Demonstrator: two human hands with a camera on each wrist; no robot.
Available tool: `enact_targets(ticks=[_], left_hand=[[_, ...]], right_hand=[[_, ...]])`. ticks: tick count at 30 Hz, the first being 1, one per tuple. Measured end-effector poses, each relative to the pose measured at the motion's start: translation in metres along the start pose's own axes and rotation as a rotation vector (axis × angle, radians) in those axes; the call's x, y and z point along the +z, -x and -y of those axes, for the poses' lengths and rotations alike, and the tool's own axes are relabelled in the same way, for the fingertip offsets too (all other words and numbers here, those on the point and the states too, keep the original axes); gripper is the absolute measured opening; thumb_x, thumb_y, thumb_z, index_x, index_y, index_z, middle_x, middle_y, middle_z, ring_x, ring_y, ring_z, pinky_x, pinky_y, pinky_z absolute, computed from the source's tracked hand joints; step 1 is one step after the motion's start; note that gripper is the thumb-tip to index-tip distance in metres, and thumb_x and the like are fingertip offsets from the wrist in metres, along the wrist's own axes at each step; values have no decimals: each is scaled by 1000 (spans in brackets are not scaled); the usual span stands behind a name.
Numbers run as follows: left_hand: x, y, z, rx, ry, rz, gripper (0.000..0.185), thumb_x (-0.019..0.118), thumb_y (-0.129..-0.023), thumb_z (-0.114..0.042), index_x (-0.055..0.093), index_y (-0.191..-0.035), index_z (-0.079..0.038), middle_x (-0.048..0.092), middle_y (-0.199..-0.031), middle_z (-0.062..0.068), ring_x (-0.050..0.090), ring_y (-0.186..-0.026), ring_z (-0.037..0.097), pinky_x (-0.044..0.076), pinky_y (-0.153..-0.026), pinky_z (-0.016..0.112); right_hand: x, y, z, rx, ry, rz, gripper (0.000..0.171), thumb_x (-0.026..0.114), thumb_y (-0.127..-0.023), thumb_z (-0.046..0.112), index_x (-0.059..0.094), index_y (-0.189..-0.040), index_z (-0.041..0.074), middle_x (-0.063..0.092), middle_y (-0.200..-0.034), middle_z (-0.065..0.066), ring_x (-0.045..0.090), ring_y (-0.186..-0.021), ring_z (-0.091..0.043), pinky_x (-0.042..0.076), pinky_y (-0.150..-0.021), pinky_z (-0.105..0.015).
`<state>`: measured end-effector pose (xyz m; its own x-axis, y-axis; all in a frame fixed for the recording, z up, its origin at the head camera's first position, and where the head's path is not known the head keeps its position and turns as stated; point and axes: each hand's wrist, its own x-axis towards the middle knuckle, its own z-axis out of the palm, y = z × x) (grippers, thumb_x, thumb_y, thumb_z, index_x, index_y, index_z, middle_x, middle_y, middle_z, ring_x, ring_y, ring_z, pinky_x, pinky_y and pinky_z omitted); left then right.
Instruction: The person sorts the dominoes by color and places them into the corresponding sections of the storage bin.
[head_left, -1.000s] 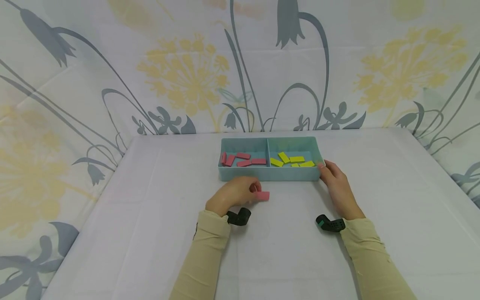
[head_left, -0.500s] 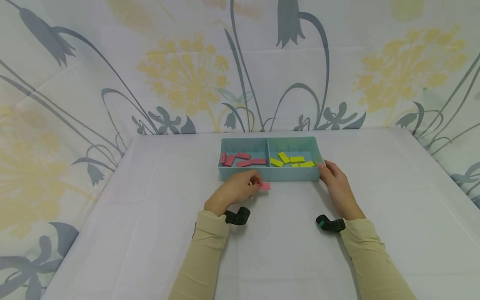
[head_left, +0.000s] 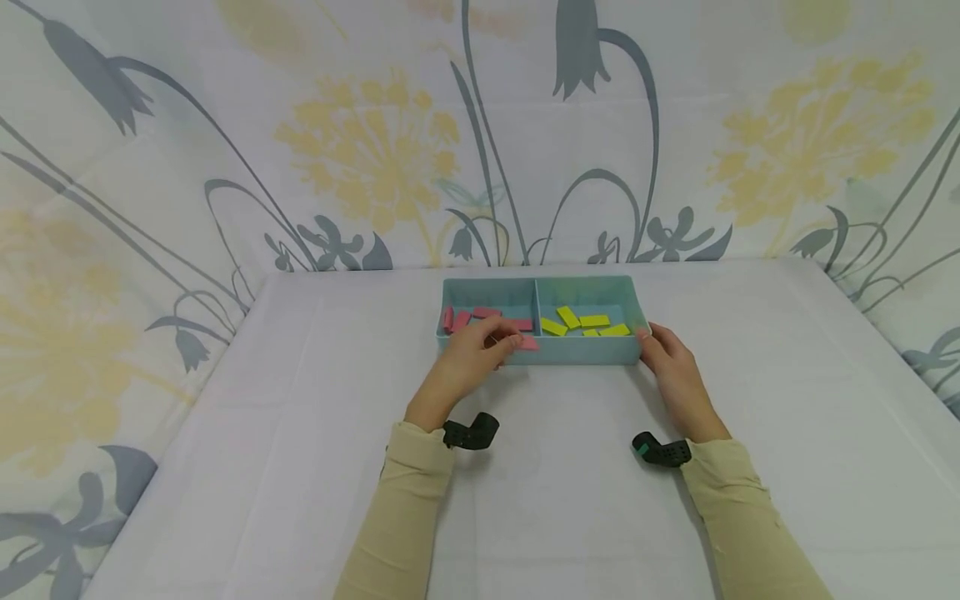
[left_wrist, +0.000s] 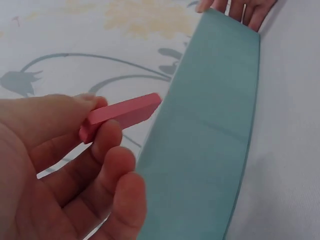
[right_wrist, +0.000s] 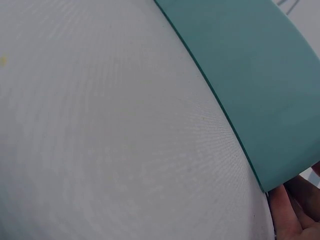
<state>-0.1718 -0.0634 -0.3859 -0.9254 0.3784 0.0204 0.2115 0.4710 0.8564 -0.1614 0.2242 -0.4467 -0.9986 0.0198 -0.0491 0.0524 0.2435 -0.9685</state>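
A teal two-compartment box (head_left: 585,352) stands towards the back of the table. Between thumb and fingertips, my left hand (head_left: 463,362) pinches a small pink rectangular block (left_wrist: 124,112), raised at the box's front rim by the left compartment. Several pink blocks (head_left: 487,312) lie in that compartment, partly hidden behind the left hand. In the right compartment are several yellow blocks (head_left: 595,321). My right hand (head_left: 678,379) holds the box's front right corner, its thumb at the rim; in the right wrist view only some fingers (right_wrist: 286,215) show at that corner.
White cloth (head_left: 555,500) covers the table. Behind and at the sides hangs a flower-patterned curtain (head_left: 517,167). A black wrist camera (head_left: 472,432) sits on the left wrist, another camera (head_left: 660,450) on the right.
My left hand has lifted the pink block from in front of the box up and forward to its front rim. The right hand and the box have stayed in place.
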Motion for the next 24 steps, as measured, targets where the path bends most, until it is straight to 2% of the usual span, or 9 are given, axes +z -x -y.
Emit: enact_targets(ticks=[4,6,11,15,17,19,24], left_hand=[[-2,0,2,18,10,-80,17,52,-91,-29,60,-101,-18,59,-88,10,55,-74,21,47,-62,28],[-3,1,1,29,16,-98,16,51,-91,-27,59,-101,-17,59,-88,11,56,-76,22,47,-63,28],[-7,2,2,41,16,-89,14,50,-91,-21,59,-101,-16,59,-91,8,57,-78,26,47,-63,29],[-10,2,4,35,-15,-101,15,50,-91,-22,59,-102,-17,59,-90,0,56,-76,20,46,-67,29],[-12,1,4,26,-34,-127,15,50,-91,-24,60,-101,-19,60,-89,-2,56,-74,16,45,-67,30],[-14,1,4,29,-54,-165,15,51,-91,-26,61,-100,-21,61,-89,-2,56,-73,13,42,-76,30],[-16,-3,4,67,-97,-256,15,53,-89,-30,62,-99,-22,61,-87,-6,54,-77,7,42,-75,30]], right_hand=[[1,1,0,-6,7,2,71,37,-89,53,20,-142,8,25,-143,-13,31,-126,-31,22,-103,-45],[1,1,1,-9,7,2,71,37,-89,53,20,-142,8,24,-143,-13,31,-127,-31,22,-103,-45],[-1,3,0,-4,17,0,71,36,-90,53,19,-142,7,24,-143,-14,31,-127,-31,23,-103,-45],[-2,3,-1,-11,31,-4,71,36,-90,52,20,-141,5,25,-142,-15,31,-126,-32,24,-102,-46],[-2,3,-1,-16,28,-3,72,36,-90,52,20,-141,5,25,-142,-15,31,-126,-32,24,-102,-46],[-2,2,-1,-17,20,-2,72,36,-90,53,20,-141,5,25,-142,-15,31,-126,-33,24,-102,-46],[0,1,-2,-4,-2,2,72,37,-89,53,19,-141,6,24,-142,-15,31,-126,-33,21,-103,-46]])
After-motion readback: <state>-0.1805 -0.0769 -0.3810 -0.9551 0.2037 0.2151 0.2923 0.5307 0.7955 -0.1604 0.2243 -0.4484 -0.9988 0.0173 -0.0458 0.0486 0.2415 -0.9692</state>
